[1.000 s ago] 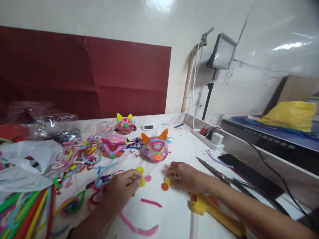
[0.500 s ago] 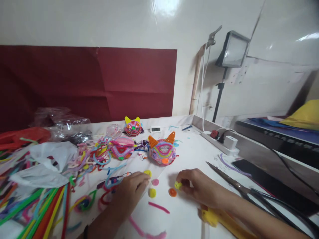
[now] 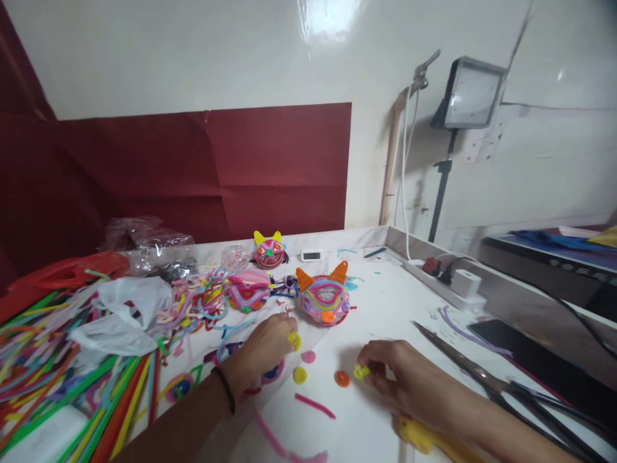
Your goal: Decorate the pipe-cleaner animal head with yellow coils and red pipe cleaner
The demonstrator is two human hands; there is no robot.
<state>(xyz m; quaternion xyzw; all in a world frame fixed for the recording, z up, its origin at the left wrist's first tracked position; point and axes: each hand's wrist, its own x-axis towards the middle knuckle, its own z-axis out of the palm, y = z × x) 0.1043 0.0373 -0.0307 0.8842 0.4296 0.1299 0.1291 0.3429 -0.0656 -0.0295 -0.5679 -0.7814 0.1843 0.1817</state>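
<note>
My left hand (image 3: 267, 344) is closed at the fingertips on a small yellow coiled pipe-cleaner piece (image 3: 294, 341). In a pinch of thumb and fingers, my right hand (image 3: 393, 370) holds another small yellow pipe-cleaner piece (image 3: 360, 371) just above the table. Between the hands lie a pink disc (image 3: 308, 356), a yellow disc (image 3: 299, 375) and an orange disc (image 3: 342, 379). A magenta pipe-cleaner strip (image 3: 315, 406) rests nearer to me. Beyond the hands sits a multicoloured cat-like head (image 3: 325, 299) with orange ears.
Large scissors (image 3: 475, 370) and a black phone (image 3: 540, 360) lie at right, near a power strip (image 3: 463, 299). A yellow tool (image 3: 419, 436) is under my right forearm. Loose pipe cleaners (image 3: 116, 392) and a white plastic bag (image 3: 130, 315) cover the left. A yellow-eared head (image 3: 270, 252) stands behind.
The view has shifted, so the scene sits farther right. My left hand has moved forward and its fingers have closed on the yellow piece. My right hand keeps its pinch.
</note>
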